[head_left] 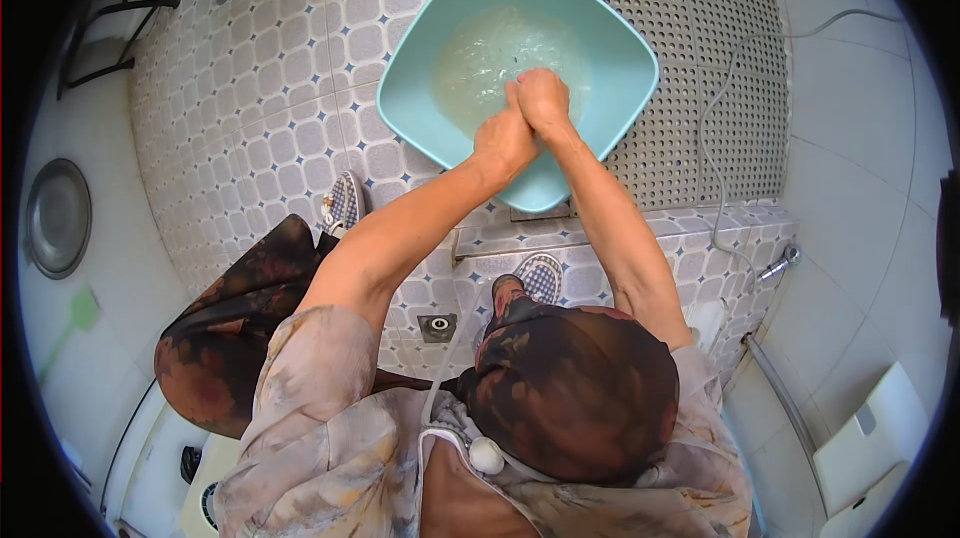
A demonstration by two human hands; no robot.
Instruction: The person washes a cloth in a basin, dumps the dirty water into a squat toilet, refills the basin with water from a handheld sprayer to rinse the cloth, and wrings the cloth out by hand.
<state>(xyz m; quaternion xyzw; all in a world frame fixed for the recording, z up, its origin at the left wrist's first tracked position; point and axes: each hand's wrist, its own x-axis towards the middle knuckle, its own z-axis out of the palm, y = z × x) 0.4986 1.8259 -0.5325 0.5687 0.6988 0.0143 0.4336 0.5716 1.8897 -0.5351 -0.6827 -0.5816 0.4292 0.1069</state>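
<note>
A large teal basin [405, 88] stands on the floor in front of me, with cloudy, rippling water [480, 53] in it. Both my arms reach forward over its near side. My left hand [503, 143] and my right hand [543, 98] meet above the water, touching each other. Their fingers are curled closed; whatever lies between them, if anything, is too small or hidden to make out.
A perforated grey mat [700, 88] lies at the right, with a thin hose [708, 153] across it. Below are a tap fitting [780, 263] and a floor drain [437, 327]. A round metal lid [59, 218] is at the left, below a black metal frame [125, 8].
</note>
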